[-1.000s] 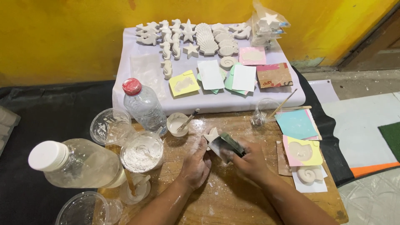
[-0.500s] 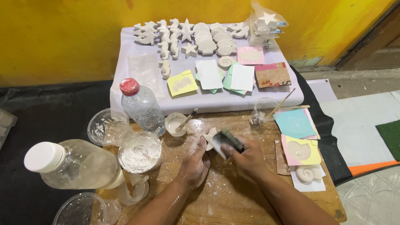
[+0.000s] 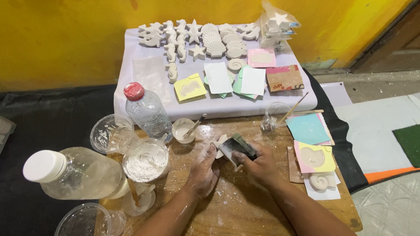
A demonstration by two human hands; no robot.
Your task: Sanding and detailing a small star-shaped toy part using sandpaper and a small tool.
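A: State the position of each hand.

B: The left hand (image 3: 202, 169) is cupped, fingers closed around the left end of a small white plaster cast (image 3: 224, 146). The right hand (image 3: 260, 164) pinches a dark sanding block (image 3: 242, 145) between thumb and fingers, laid on top of the cast.

A: Where does the cast lie, and how is it oriented?

B: Between both hands, just above the wooden table (image 3: 245, 209), near its centre. Its long axis slopes from upper left to lower right. The block's long axis follows the same slope.

A: Which hand is nearer?

B: Both touch it. The left supports from below-left; the right bears down from the right.

A: Surroundings?

B: A cup of white powder (image 3: 145, 160) sits just left of the left hand; a small cup with a stick (image 3: 183, 130) stands beyond it.
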